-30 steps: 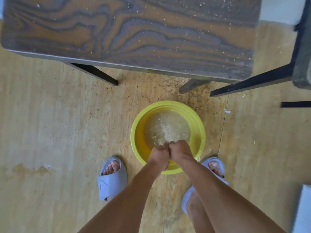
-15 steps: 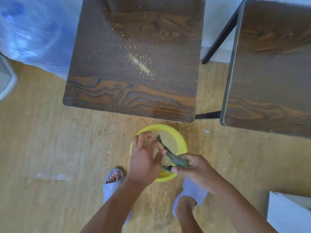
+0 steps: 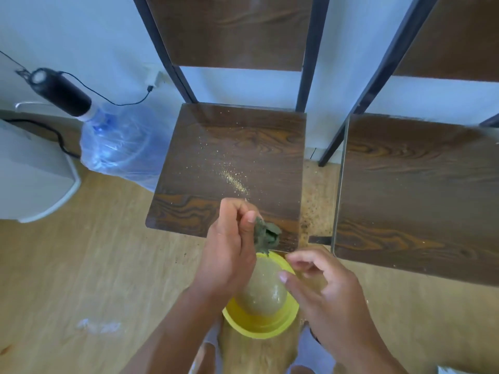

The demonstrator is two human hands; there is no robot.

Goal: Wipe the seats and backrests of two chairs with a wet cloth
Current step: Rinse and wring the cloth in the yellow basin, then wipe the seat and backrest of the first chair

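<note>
Two dark wood chairs with black metal frames stand side by side against the wall. The left chair's seat (image 3: pixel 229 163) carries a streak of yellowish crumbs, and its backrest (image 3: pixel 229 31) rises above it. The right chair's seat (image 3: pixel 418 195) is partly cut off by the frame edge. My left hand (image 3: pixel 229 247) is closed on a crumpled green wet cloth (image 3: pixel 266 234) over the front edge of the left seat. My right hand (image 3: pixel 324 290) hovers with fingers apart, holding nothing, above a yellow basin (image 3: pixel 259 323) of cloudy water on the floor.
A large clear-blue water jug (image 3: pixel 121 147) with a black pump top leans beside the left chair, cable trailing to the wall. A white appliance (image 3: pixel 29 179) sits at far left. Crumbs litter the wooden floor (image 3: pixel 318 190) between the chairs. My slippered feet flank the basin.
My head has lifted, bringing backrests and wall into view. The right hand has let go of the cloth; the left hand now holds it alone and has raised it from the basin to the seat edge.
</note>
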